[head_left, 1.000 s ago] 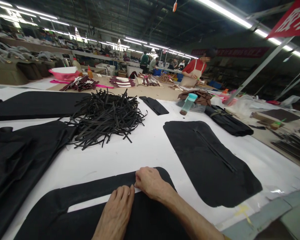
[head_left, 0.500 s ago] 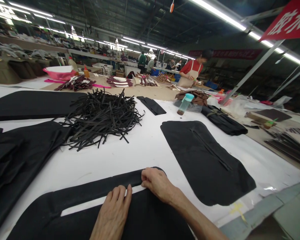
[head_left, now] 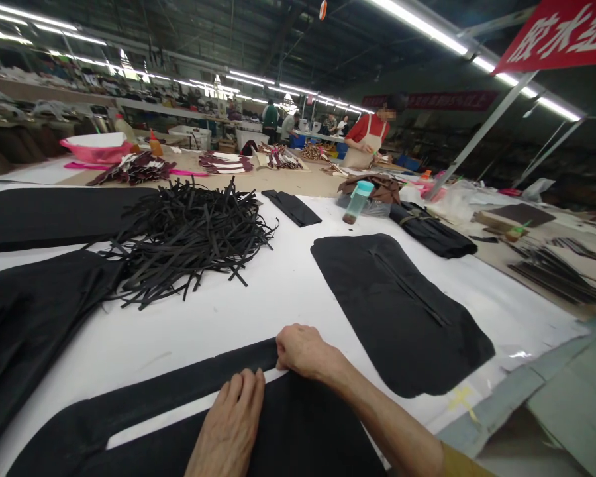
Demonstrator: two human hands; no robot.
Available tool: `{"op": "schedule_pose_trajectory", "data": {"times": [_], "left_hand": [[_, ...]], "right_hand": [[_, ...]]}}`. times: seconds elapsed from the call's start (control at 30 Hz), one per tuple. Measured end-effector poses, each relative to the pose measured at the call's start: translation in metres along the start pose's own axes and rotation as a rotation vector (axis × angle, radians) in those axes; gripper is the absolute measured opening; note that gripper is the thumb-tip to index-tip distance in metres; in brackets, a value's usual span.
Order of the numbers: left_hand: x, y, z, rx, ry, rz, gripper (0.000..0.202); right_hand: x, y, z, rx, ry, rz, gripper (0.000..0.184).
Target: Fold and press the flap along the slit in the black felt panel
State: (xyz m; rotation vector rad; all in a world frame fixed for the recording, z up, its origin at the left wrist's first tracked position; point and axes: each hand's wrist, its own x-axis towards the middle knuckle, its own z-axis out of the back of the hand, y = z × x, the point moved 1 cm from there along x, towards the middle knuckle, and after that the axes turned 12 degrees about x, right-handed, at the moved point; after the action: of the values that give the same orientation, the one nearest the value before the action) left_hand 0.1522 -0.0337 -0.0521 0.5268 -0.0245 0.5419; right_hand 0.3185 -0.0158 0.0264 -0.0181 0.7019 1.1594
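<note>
A black fabric panel point(head_left: 298, 437) with a long slot cut in it lies on the white table point(head_left: 288, 291) right in front of me. My left hand point(head_left: 231, 424) lies flat on the panel just below the slot, fingers together. My right hand point(head_left: 302, 351) presses its curled fingers on the right end of the narrow black band point(head_left: 179, 391) above the slot.
A second black panel point(head_left: 397, 311) with a strip down its middle lies to the right. A heap of black strips point(head_left: 189, 232) sits at centre left, dark fabric point(head_left: 30, 311) at the left. A teal-capped bottle point(head_left: 355, 202) stands behind. A person in a red top works far back.
My right hand slid slightly along the band's right end and the view shifted a little to the right. My left hand stays flat below the slot.
</note>
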Motion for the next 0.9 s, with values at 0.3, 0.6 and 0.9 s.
{"op": "schedule_pose_trajectory", "data": {"times": [0.3, 0.6, 0.9], "left_hand": [[0.014, -0.001, 0.004, -0.049, 0.036, 0.030, 0.063], [0.020, -0.009, 0.003, -0.085, 0.108, 0.079, 0.056], [0.023, -0.012, 0.004, -0.153, 0.089, 0.114, 0.043]], "right_hand": [[0.002, -0.009, 0.005, 0.011, -0.023, -0.095, 0.031], [0.007, -0.031, -0.010, 0.081, -0.090, 0.001, 0.014], [0.005, -0.032, -0.018, 0.115, -0.151, -0.017, 0.010]]}}
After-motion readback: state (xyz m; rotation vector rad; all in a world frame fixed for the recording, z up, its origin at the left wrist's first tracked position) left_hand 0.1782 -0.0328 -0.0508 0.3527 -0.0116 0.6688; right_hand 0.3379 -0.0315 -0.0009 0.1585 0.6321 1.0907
